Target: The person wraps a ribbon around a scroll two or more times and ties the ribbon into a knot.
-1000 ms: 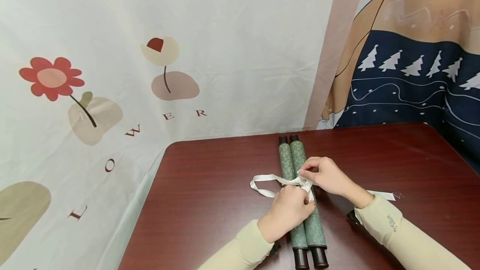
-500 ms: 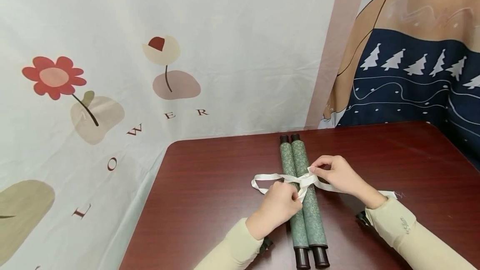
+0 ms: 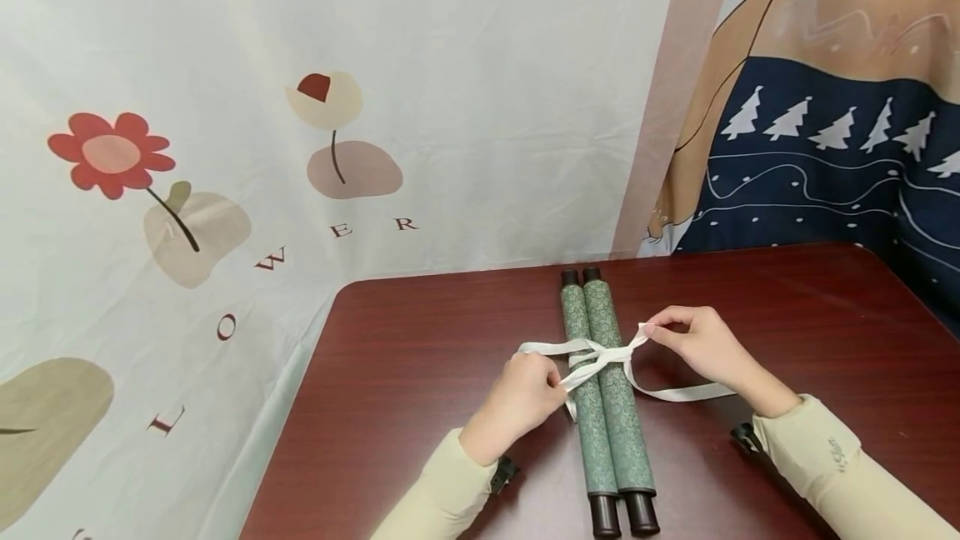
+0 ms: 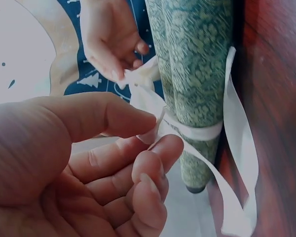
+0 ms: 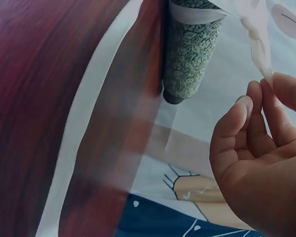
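Two green patterned scroll rolls (image 3: 619,415) with dark end knobs lie side by side on the table. A white ribbon (image 3: 617,354) wraps round them and crosses in a knot on top. To the left of the rolls, my left hand (image 3: 516,400) pinches one part of the ribbon between thumb and fingers; the left wrist view shows the pinch closely. My right hand (image 3: 708,350), on the other side, pinches a short part of ribbon (image 5: 261,57) with thumb and fingertips. The ribbon between both hands is stretched across the rolls.
The dark red wooden table (image 3: 420,340) carries the rolls. One ribbon tail (image 5: 84,113) trails over the wood on the right, and a loop (image 4: 241,143) hangs by the left side. A printed curtain (image 3: 480,107) stands behind the table's far edge.
Both hands have moved apart, the left one down-left and the right one to the right. The loose loops of ribbon have drawn into a smaller knot over the rolls.
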`<action>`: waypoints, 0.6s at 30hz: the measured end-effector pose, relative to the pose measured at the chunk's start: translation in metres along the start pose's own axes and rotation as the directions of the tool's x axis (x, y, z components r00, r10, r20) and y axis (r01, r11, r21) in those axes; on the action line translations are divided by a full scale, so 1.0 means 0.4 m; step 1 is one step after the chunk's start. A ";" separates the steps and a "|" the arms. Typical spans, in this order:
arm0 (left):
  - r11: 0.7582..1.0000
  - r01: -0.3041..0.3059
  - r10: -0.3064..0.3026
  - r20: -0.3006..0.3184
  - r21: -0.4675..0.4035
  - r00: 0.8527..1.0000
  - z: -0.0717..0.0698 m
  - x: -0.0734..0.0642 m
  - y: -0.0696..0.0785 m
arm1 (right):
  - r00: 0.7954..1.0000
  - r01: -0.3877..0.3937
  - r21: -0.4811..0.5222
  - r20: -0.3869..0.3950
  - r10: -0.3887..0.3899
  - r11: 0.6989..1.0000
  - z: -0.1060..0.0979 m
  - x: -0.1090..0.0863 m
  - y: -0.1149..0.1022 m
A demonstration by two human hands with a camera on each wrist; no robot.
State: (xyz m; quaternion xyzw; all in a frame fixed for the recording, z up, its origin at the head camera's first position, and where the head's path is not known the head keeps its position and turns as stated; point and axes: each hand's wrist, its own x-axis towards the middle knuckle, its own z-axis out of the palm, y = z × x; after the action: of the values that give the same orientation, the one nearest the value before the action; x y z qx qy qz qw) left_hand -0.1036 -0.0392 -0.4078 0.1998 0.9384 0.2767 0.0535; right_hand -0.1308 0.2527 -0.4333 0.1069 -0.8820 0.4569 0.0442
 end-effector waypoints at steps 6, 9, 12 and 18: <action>0.999 0.025 -0.025 0.014 -0.027 1.000 -0.007 -0.004 -0.026 | 1.000 -0.008 -0.006 -0.022 0.008 1.000 -0.015 -0.012 0.020; 0.999 0.023 -0.023 0.021 -0.041 1.000 -0.013 -0.005 -0.037 | 0.999 -0.025 0.007 -0.027 0.025 1.000 -0.024 -0.018 0.023; 0.999 0.019 -0.018 0.024 -0.044 1.000 -0.022 -0.005 -0.046 | 0.999 -0.049 0.019 -0.024 0.049 0.999 -0.033 -0.021 0.022; 0.999 0.022 -0.020 0.032 -0.043 0.999 -0.041 -0.003 -0.066 | 0.997 -0.066 0.003 -0.027 0.066 0.998 -0.043 -0.024 0.026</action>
State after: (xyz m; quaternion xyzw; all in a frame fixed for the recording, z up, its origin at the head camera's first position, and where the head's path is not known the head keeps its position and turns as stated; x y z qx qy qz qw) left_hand -0.1150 -0.0682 -0.4085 0.1931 0.9333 0.2931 0.0756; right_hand -0.1240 0.2740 -0.4336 0.0716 -0.8838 0.4605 0.0410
